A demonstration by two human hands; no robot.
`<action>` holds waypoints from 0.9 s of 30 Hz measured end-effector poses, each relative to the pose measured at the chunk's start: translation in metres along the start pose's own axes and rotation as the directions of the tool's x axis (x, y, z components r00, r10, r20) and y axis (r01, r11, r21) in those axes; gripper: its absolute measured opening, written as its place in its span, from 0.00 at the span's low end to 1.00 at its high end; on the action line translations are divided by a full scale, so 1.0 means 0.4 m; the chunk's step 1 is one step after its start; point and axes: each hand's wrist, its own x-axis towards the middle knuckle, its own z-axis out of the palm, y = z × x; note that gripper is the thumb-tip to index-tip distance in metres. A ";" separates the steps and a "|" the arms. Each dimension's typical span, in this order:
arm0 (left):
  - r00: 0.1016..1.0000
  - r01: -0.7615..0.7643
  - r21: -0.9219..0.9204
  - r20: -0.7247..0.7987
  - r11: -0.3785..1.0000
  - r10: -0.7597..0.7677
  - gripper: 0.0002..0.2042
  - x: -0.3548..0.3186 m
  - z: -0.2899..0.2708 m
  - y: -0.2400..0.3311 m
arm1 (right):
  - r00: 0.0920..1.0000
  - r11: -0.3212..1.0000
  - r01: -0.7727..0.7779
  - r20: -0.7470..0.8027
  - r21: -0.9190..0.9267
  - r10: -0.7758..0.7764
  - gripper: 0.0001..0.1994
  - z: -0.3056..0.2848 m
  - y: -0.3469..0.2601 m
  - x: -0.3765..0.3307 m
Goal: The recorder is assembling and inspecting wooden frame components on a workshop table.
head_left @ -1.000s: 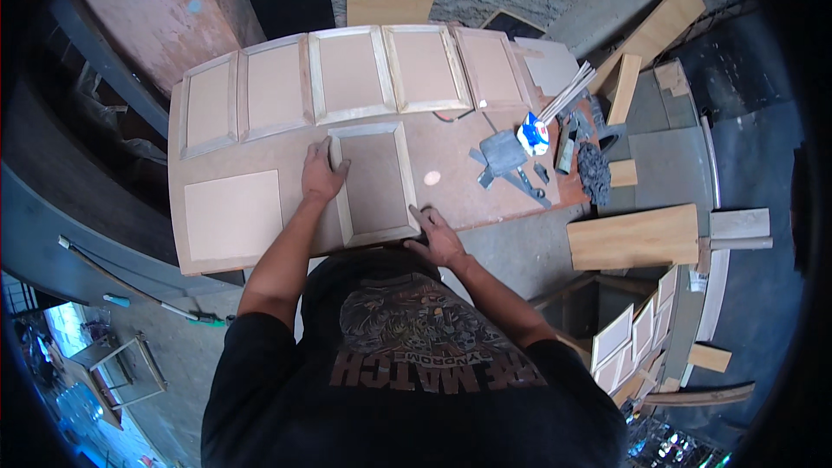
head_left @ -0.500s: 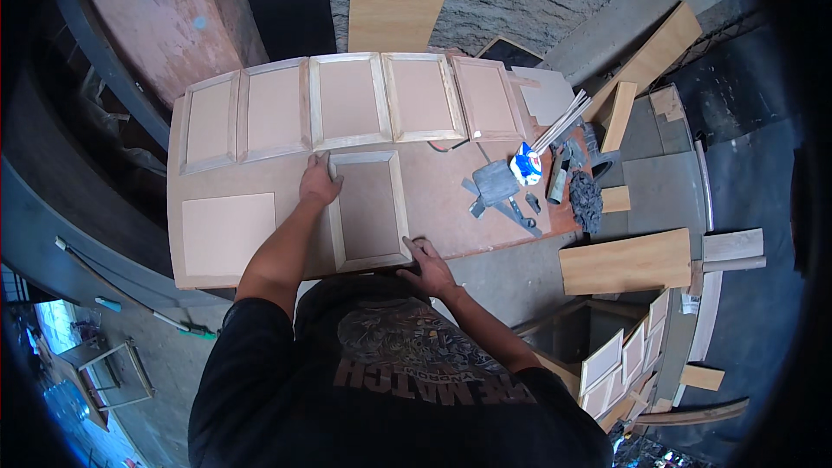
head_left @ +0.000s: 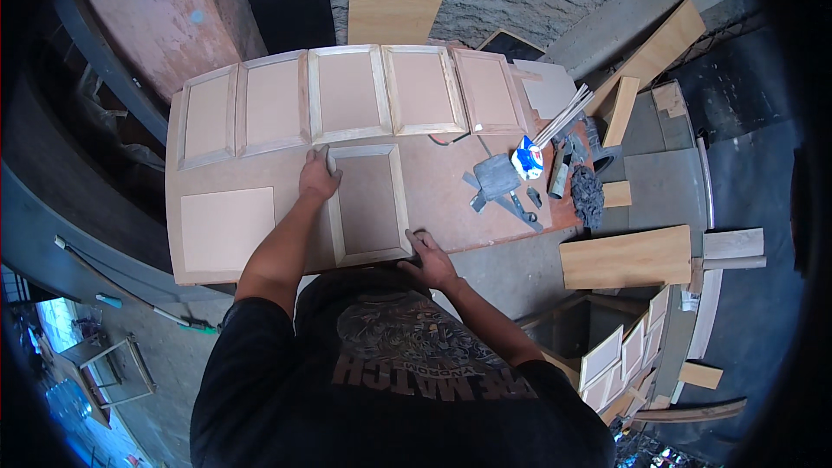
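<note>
Left hand (head_left: 319, 175) grips the upper left corner of a pale, raw-wood rectangular frame (head_left: 374, 256); right hand (head_left: 433, 262) grasps its lower right corner, fingers curled along the edge. Head view, only one: frame lies flat at the near edge of a brownish-pink, smooth board worktop (head_left: 442, 191), right in front of the person. Whether a panel sits inside it or the surface shows through, can't tell.

Progress, judging by layout: five pale-wood framed panels with flat pinkish-beige centres (head_left: 349, 94) lined up beyond the frame look assembled. A plain pinkish-beige rectangular sheet (head_left: 227, 230), left of the frame, has no border, so likely unfinished; the frame in hand looks unfinished too.

Materials: frame bars flat, mitred at the corners, light grain; sheet smooth, matte, square-cut. Right of the frame: dull grey, flat squarish piece (head_left: 497, 176), blue-and-white crinkled packet (head_left: 527, 159), bundle of thin whitish sticks (head_left: 563, 114), rumpled dark grey cloth-like heap (head_left: 588, 195). Farther right, off the worktop: yellowish plywood rectangle (head_left: 626, 258), grain visible.
</note>
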 end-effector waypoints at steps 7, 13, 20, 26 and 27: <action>1.000 0.013 0.000 0.023 1.000 -0.013 0.42 -0.003 -0.001 0.004 | 0.999 0.998 -0.013 0.033 0.063 0.011 0.44 -0.007 0.002 0.004; 1.000 0.005 -0.013 0.018 1.000 -0.005 0.42 0.000 0.006 -0.002 | 0.999 1.000 -0.013 0.033 0.026 0.012 0.44 -0.014 -0.008 0.003; 1.000 0.005 -0.012 -0.005 1.000 -0.005 0.42 -0.001 0.013 -0.014 | 0.990 1.000 -0.026 0.137 0.016 0.024 0.42 -0.050 -0.048 0.025; 1.000 -0.001 0.000 0.015 1.000 0.001 0.42 0.000 0.010 -0.002 | 0.988 0.987 -0.040 0.139 -0.158 0.062 0.41 -0.028 -0.041 0.035; 1.000 0.010 0.008 0.025 1.000 -0.010 0.42 0.000 0.010 -0.003 | 0.990 0.986 -0.025 0.131 -0.165 0.047 0.41 -0.025 -0.041 0.034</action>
